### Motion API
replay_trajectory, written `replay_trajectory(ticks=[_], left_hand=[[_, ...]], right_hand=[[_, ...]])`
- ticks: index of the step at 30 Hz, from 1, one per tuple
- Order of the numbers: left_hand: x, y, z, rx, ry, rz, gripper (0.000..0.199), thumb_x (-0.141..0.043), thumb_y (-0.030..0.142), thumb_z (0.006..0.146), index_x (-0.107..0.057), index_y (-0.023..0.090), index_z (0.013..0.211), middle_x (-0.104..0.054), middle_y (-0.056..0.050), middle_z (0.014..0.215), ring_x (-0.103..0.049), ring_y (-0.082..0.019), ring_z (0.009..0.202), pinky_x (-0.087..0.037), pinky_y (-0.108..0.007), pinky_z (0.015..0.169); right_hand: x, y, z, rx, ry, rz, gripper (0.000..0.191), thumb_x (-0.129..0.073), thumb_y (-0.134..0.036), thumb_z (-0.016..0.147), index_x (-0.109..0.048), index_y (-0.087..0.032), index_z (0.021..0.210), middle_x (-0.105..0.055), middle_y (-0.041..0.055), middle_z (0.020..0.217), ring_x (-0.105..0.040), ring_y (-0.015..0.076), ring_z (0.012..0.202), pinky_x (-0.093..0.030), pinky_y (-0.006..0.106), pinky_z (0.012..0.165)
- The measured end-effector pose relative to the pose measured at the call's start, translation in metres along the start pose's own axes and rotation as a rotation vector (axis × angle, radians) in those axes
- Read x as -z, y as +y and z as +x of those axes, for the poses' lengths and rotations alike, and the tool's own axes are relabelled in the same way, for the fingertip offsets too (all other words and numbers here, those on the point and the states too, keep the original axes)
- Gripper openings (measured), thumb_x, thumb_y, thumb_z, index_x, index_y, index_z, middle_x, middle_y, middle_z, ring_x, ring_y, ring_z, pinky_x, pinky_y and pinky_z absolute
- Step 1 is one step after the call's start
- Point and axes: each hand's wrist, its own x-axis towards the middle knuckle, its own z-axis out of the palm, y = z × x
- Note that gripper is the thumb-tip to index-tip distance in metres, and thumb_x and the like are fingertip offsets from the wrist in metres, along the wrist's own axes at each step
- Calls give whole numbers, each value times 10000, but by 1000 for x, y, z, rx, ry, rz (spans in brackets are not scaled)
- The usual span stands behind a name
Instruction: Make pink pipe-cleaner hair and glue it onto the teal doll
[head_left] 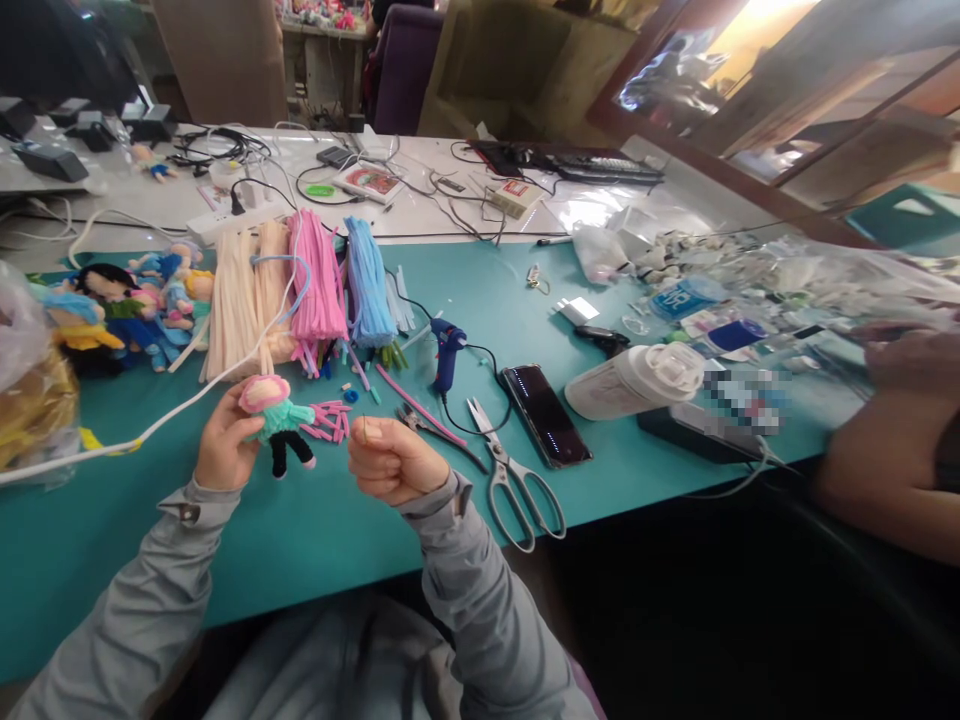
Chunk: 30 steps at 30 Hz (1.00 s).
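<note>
My left hand [225, 440] is closed around the side of a small doll [279, 425] made of fuzzy pipe cleaners. The doll has a pink head, a mint-green top and black legs, and stays raised above the green mat. To its right, my right hand [396, 462] is closed in a pinch, apart from the doll. A thin, dark strand [365, 428] shows at its fingertips, too fine to name surely. Between the hands lie short pink pipe cleaner pieces [330, 420]. Pliers [431, 432] and a long pink pipe cleaner [420, 405] rest just beyond my right hand.
Bundles of peach [244, 290], pink [316, 285] and blue pipe cleaners [369, 285] stand behind, with finished dolls [150, 300] at left. A white cable [172, 408] crosses near my left hand. Scissors [517, 485], a blue glue gun [447, 355], a phone [547, 415] and a cup [626, 382] lie rightward; another person's arm [892, 450] is at far right.
</note>
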Motion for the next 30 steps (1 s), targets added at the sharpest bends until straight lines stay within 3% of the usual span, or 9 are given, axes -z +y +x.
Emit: replay_trajectory(ticks=[10,19,26,30], left_hand=[[3,-3,2,-16,-45,16,441,-764,152,497,-708,212,931,-757,-65,962,-691,-282,898,-550,-315,627],[-2,0,0,-12,-19,-5,436,-759,138,467,-720,192,898,-766,-62,896,-699,-238,803,-532,-261,570],[-4,2,-1,-5,-4,-22,423,-754,130,444,-734,203,860,-771,-51,878,-700,-219,777,-539,-249,572],[-4,3,-1,3,4,-10,418,-750,126,445,-734,211,854,-768,-40,868,-696,-220,770,-529,-246,551]], right_hand=[[-4,-1,-4,10,-106,70,448,-673,-352,795,-291,-203,613,-160,-131,447,-46,40,395,-37,128,341],[-4,1,-3,34,-204,133,506,-721,-379,778,-280,-199,605,-176,-136,426,-32,35,381,-39,117,315],[-6,4,-4,62,-97,46,461,-734,-414,747,-347,-204,611,-202,-141,431,-75,28,369,-71,118,313],[-12,5,-7,175,95,-107,401,-760,-420,709,-451,-187,607,-336,-126,428,-209,9,347,-172,122,322]])
